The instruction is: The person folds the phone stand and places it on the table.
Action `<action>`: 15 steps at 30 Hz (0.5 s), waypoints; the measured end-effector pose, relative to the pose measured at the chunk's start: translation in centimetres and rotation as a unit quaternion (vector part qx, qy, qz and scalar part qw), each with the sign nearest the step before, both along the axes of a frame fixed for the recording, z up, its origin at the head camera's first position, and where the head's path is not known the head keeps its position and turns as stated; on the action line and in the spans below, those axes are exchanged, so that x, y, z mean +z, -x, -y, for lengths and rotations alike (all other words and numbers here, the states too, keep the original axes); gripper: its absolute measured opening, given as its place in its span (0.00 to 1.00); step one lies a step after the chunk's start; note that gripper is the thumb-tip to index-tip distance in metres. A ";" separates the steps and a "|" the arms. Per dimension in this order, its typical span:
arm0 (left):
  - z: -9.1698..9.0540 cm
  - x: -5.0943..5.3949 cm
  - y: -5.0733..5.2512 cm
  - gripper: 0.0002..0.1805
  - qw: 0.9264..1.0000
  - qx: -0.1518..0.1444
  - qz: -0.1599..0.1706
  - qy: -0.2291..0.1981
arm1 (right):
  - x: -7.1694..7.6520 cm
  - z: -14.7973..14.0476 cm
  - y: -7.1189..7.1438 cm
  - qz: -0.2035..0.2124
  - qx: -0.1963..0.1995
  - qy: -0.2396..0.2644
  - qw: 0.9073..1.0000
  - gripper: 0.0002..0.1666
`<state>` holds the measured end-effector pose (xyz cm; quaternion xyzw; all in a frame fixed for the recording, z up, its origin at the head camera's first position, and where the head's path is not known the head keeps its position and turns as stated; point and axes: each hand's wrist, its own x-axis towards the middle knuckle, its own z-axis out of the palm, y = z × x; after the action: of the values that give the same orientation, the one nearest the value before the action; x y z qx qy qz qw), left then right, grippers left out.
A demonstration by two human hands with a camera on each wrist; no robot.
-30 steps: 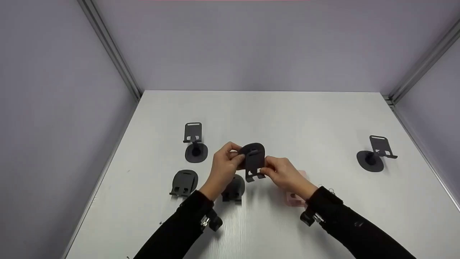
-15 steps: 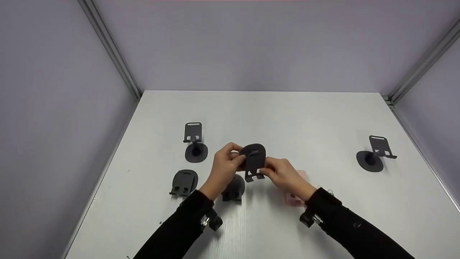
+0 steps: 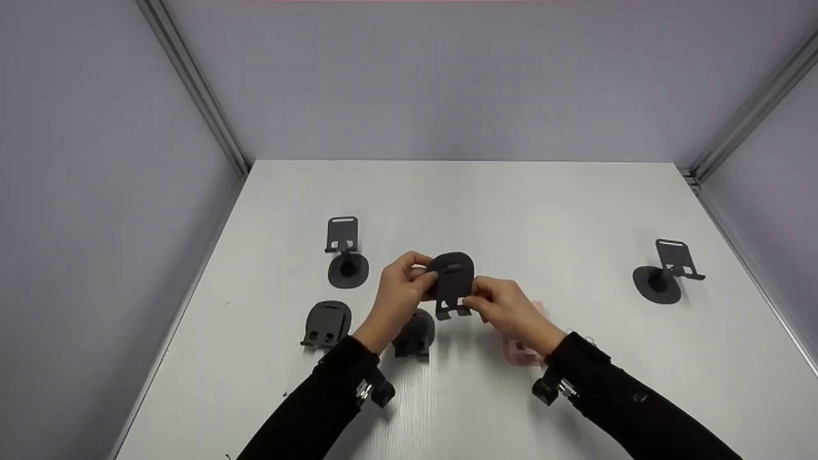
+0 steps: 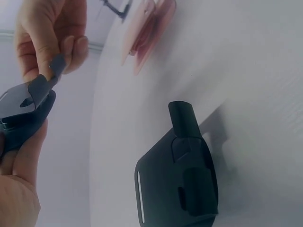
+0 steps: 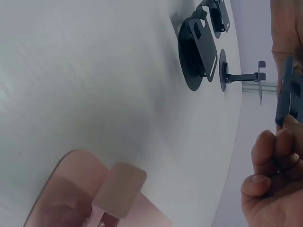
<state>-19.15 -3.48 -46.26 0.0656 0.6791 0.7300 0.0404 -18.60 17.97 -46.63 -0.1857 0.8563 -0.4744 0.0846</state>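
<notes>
A dark folding phone stand (image 3: pixel 455 281) is held above the white table, its plate lying folded against the round base. My left hand (image 3: pixel 397 294) grips the base from the left, thumb on the near face. From the right, my right hand (image 3: pixel 508 310) pinches the lower corner by the hooked lip. The left wrist view shows the right-hand fingers (image 4: pixel 45 47) on a hook of the held stand (image 4: pixel 21 109). In the right wrist view, only an edge of this stand (image 5: pixel 286 97) shows. A pink folded phone stand (image 3: pixel 524 354) lies partly hidden under my right forearm.
Two dark folded stands lie near my left arm, one farther left (image 3: pixel 328 324) and one (image 3: pixel 416 332) partly covered by the wrist. Unfolded dark stands stand at back left (image 3: pixel 348 271) and far right (image 3: pixel 658 286). Pale walls (image 3: pixel 447 83) enclose the table (image 3: pixel 543 204).
</notes>
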 end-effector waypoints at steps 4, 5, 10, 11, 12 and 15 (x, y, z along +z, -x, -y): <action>0.0 0.1 0.1 0.08 1.000 -0.003 0.000 0.004 | 0.0 -0.3 0.0 0.016 -0.006 0.012 1.000 0.07; 0.0 0.1 0.2 0.08 1.000 -0.004 0.000 0.007 | 0.0 -0.3 0.1 0.023 -0.008 0.014 1.000 0.07; 0.0 0.3 0.3 0.12 1.000 -0.020 -0.004 0.012 | 0.2 -0.7 0.1 0.057 -0.024 0.028 0.998 0.06; 0.0 0.3 0.3 0.14 1.000 -0.024 -0.007 0.012 | 0.3 -0.7 0.2 0.065 -0.027 0.034 0.997 0.06; 0.0 0.3 0.3 0.15 0.999 -0.029 -0.010 0.011 | 0.3 -0.8 0.2 0.071 -0.030 0.040 0.996 0.06; 0.0 0.2 0.3 0.20 0.999 -0.043 -0.016 0.014 | 0.5 -1.1 0.4 0.081 -0.038 0.061 0.994 0.07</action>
<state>-19.45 -3.48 -46.11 0.1058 0.6867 0.7165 0.0618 -18.98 19.06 -46.14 -0.1184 0.8226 -0.5421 0.1243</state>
